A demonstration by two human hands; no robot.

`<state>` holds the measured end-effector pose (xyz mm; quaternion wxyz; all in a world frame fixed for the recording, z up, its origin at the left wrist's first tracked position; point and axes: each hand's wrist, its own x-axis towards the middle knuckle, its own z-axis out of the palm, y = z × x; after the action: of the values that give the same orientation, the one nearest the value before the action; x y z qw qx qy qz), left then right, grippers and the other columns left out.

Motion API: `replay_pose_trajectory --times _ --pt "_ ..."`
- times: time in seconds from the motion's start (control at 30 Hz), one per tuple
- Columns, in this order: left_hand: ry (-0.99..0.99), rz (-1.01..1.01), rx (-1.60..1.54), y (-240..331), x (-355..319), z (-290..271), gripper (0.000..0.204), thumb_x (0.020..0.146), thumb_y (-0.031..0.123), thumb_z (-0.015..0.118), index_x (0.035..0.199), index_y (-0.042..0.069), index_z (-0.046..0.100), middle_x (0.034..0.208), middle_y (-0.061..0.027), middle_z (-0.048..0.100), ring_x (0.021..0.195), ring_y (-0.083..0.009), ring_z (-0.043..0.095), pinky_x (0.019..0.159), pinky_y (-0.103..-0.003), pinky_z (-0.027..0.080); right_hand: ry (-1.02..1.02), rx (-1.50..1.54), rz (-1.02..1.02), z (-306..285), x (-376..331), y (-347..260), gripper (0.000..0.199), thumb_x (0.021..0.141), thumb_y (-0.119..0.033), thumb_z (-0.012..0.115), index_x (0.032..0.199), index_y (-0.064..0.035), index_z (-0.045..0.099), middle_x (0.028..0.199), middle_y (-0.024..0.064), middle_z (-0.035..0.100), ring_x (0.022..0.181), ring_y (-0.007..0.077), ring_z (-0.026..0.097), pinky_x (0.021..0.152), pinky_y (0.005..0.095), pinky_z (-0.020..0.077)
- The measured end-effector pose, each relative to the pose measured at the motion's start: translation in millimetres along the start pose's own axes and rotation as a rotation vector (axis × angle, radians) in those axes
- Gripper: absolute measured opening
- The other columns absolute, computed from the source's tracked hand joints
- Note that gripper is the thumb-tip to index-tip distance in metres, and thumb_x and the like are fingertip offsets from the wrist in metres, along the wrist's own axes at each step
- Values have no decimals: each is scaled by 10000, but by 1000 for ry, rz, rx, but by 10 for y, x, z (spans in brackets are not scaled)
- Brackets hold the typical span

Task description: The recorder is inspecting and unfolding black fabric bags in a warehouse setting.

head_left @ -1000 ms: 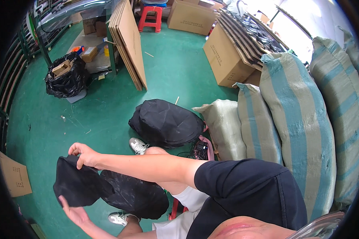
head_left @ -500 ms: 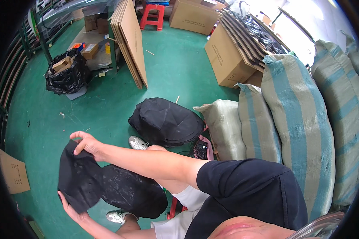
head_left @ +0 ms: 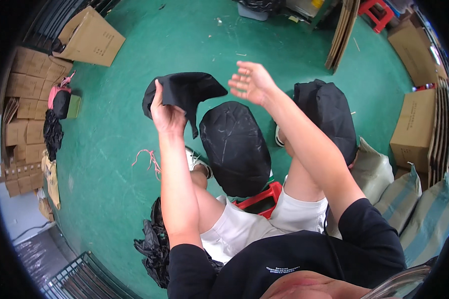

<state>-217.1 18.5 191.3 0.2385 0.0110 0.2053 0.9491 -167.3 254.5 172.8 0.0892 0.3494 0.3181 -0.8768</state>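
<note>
My left hand (head_left: 167, 115) grips a limp piece of black fabric (head_left: 187, 88), fingers behind it and thumb at its near edge. One corner of the cloth points right and a narrow part hangs down. To the right of that corner, my right hand (head_left: 251, 83) is raised and open, fingers spread, touching nothing. Below my hands, between my knees, lies a rounded black fabric bundle (head_left: 236, 149) with a creased, dusty top. A red plastic stool (head_left: 262, 198) shows partly beneath the near end of the bundle. Another black fabric bundle (head_left: 327, 117) rests beyond my right knee.
Woven sacks (head_left: 399, 192) stand at the right, beside a carton (head_left: 411, 124) and flattened cardboard. At the far left are stacked boxes (head_left: 32, 107) and an open carton (head_left: 92, 40). Pink string (head_left: 152, 162) and crumpled black plastic (head_left: 154, 244) lie by my left leg.
My right hand has let go of the black fabric and moved to its right. The left hand keeps the fabric, raised and now folded over. My view has swung to the left.
</note>
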Motion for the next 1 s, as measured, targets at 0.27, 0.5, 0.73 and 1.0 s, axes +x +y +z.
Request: replay_pose_trajectory --times 0.27,0.5,0.73,1.0 --pt "-110 38 -71 -25 -58 41 370 1001 293 411 1048 -12 615 1040 -146 662 960 -276 635 878 -391 508 49 -239 297 293 -199 843 1086 753 -657 575 1463 19 107 1488 260 185 1385 373 196 1087 583 164" --pt "-174 1 -133 19 -34 -55 419 989 305 400 1150 -42 573 1171 -200 599 1090 -347 567 991 -474 431 -134 16 -55 327 -154 1013 748 769 -426 683 1359 -98 359 1264 91 480 1181 277 455 1033 501 284" --pt "-168 -39 -199 50 -111 82 476 1007 317 350 1228 -69 520 1282 -243 523 1208 -374 490 1068 -508 348 -232 -50 -529 224 51 364 402 753 -113 732 1098 -79 528 987 4 618 958 136 565 864 355 380" --pt "-60 -42 -69 123 -113 89 470 983 339 400 1201 -48 553 1248 -203 567 1178 -348 523 1041 -483 378 -132 -55 -420 92 144 45 174 911 -211 597 984 -54 585 907 25 623 843 126 556 807 322 397"
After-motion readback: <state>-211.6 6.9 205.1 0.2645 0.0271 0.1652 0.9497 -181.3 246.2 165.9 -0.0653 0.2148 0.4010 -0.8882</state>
